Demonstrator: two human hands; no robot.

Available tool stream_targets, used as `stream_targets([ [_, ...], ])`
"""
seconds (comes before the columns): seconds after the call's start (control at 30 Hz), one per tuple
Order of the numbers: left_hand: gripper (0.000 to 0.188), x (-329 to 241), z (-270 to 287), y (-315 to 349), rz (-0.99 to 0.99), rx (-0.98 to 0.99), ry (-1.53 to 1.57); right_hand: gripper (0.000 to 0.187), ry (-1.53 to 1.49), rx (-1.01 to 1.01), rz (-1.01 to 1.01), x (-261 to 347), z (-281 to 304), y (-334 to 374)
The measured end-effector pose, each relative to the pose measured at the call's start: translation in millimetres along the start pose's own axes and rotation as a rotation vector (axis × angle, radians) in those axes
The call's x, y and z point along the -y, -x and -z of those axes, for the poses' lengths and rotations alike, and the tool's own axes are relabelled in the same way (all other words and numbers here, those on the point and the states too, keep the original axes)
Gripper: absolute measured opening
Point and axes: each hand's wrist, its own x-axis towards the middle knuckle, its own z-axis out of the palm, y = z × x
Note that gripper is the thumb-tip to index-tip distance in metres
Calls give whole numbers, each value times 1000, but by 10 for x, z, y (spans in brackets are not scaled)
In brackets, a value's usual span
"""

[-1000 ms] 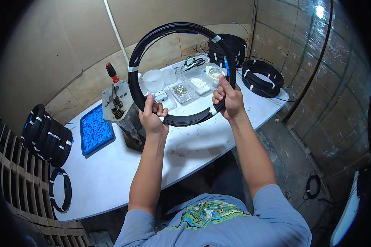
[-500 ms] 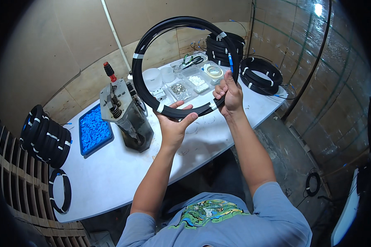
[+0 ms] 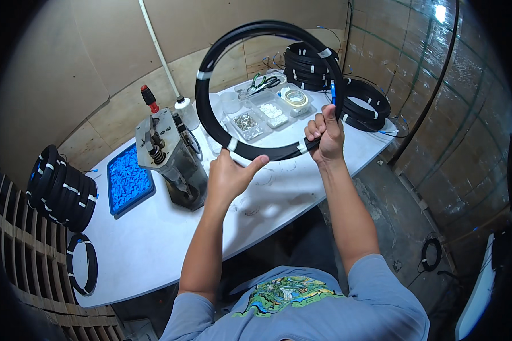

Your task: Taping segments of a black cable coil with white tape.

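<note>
A black coil (image 3: 203, 108) is held up in the air over the table (image 3: 136, 244), its open ring facing the wearer; white bands (image 3: 232, 144) wrap it at several places, and a blue connector (image 3: 333, 92) shows at its right side, just above the right thumb.

The right hand (image 3: 329, 139) grips the ring at its lower right, fingers curled round it and thumb pointing up; the left hand (image 3: 228, 176) is against the lower left, thumb stretched along the bottom edge, most of its fingers out of sight, so I cannot tell whether it grips or merely supports.

The step in hand looks like turning or checking a bound coil; the ring is slightly blurred, which suggests motion. The next move seems to call for a firm right-hand hold, the left hand steadying the bottom, and care not to knock the connector.

A metal fixture (image 3: 176, 159) stands left of the coil, beside a tray (image 3: 134, 203) of blue parts (image 3: 128, 173); a stack of coils (image 3: 307, 65) sits behind, at the far right.
</note>
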Motion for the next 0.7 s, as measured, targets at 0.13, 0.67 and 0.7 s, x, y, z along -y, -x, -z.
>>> stream_targets([
  [0.13,72,-127,143,208,-104,-45,-299,34,-66,58,-31,-29,145,1],
  [0.67,12,-499,-617,70,-774,-226,214,43,-235,125,-88,-256,57,80],
  [0.7,13,-513,-614,73,-785,-229,193,43,-270,113,-105,-271,78,79],
])
